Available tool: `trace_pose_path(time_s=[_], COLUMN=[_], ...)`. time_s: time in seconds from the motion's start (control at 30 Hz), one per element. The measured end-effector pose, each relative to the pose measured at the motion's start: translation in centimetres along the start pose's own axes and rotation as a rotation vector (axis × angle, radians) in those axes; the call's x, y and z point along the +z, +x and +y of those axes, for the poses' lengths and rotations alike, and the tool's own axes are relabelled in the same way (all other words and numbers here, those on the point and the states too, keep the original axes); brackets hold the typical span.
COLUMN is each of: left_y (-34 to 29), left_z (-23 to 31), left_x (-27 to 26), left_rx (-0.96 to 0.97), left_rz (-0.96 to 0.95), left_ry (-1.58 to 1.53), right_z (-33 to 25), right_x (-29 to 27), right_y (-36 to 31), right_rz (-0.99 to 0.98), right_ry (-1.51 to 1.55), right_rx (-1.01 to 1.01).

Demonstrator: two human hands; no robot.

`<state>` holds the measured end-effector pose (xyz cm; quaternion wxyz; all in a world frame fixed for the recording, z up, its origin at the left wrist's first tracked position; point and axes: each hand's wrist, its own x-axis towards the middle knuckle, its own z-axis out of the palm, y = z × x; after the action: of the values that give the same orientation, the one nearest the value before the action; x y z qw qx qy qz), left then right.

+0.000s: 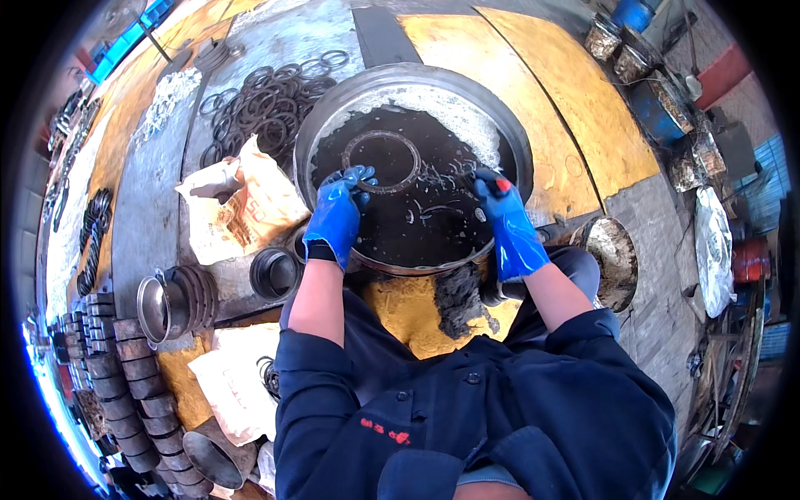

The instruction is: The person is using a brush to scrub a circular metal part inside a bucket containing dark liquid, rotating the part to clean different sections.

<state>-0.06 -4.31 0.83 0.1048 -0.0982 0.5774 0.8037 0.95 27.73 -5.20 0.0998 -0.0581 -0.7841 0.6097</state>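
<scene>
Left hand (337, 212) pinches a metal ring (382, 162) in the black-liquid basin (417, 83); right hand (508, 221) grips a red-tipped tool (497, 182).

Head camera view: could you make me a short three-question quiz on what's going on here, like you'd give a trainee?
1. True or false: both hands wear blue gloves.
2. Which hand touches the large metal ring lying in the dark liquid? A) left hand B) right hand C) neither
3. Fill in: the pile of dark rings lies on the bench to the person's ____ of the round basin.

Key
1. True.
2. A; its fingertips rest at the ring's near edge, while the right hand grips a small item with a red tip.
3. Left.
</scene>
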Motion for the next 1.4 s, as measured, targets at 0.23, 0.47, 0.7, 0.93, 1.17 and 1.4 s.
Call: trace_pose_path(time_s=[0.23,0.47,0.7,0.93,1.17,1.4], left_y=[0.5,1.2,-0.1,1.1,6.4,4.5], left_z=[-0.1,-0.7,-1.3,3.6,5.7,-5.7], left_x=[0.4,1.0,2.7,-0.4,-5.1,5.5], left_rx=[0.008,0.020,0.031,0.338,0.388,0.271], left_rz=[0.040,0.045,-0.193,-0.165,0.138,-0.463], left_ry=[-0.061,-0.090,0.326,0.646,-0.077,1.239], right_z=[0.4,1.2,1.9,1.1,1.1,-1.3], right_x=[-1.2,-1.1,-0.9,-1.1,-0.1,-0.9], right_y=[-2.8,-3.1,-2.7,-3.3,-3.1,-3.3], right_rz=[-0.010,0.013,-0.033,0.070,0.072,-0.094], right_ry=[-0.639,-0.737,-0.775,-0.718,-0.657,-0.764], right_rx=[-0.218,-0.190,-0.136,-0.321,-0.319,-0.123])
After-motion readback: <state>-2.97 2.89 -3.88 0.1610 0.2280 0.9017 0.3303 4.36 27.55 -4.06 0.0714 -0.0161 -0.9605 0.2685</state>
